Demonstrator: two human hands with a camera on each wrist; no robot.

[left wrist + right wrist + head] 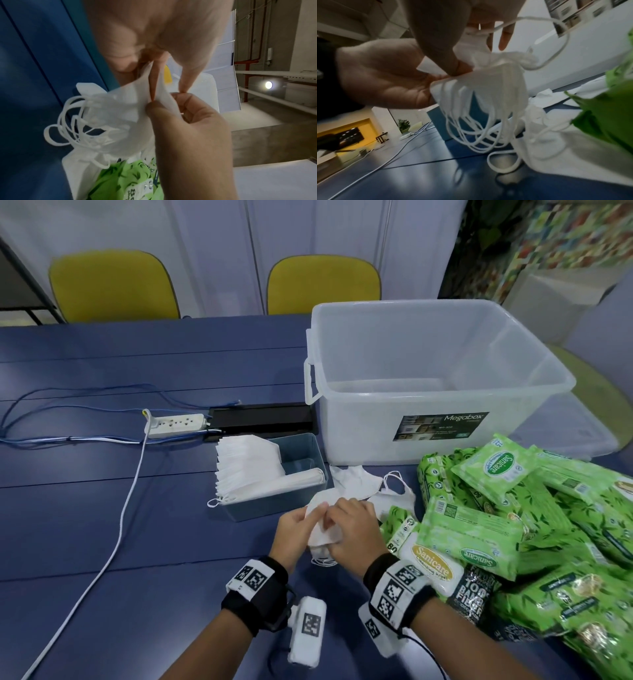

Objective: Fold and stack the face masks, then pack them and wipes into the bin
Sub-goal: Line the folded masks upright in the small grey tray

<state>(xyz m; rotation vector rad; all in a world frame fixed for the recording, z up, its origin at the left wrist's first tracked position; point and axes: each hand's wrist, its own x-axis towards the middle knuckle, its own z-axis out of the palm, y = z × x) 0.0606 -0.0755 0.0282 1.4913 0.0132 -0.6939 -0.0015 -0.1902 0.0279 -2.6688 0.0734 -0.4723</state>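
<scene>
Both hands meet over the blue table, holding a small bundle of white face masks point(322, 537) with ear loops dangling. My left hand point(313, 518) pinches the top edge of the masks point(111, 115); my right hand point(334, 522) grips the same bundle point(488, 88) from the other side. A small blue-grey box point(274, 506) just beyond holds a leaning stack of folded masks point(246, 470). Loose masks point(363, 484) lie in front of the large clear Megabox bin point(359, 422), which has nothing visible inside. Green wipe packs point(513, 525) are heaped at the right.
A white power strip point(176, 424) and a black device point(260, 417) sit left of the bin, with a white cable point(126, 501) running toward the near edge. Two yellow chairs point(113, 285) stand behind the table. Wipe packs crowd my right wrist.
</scene>
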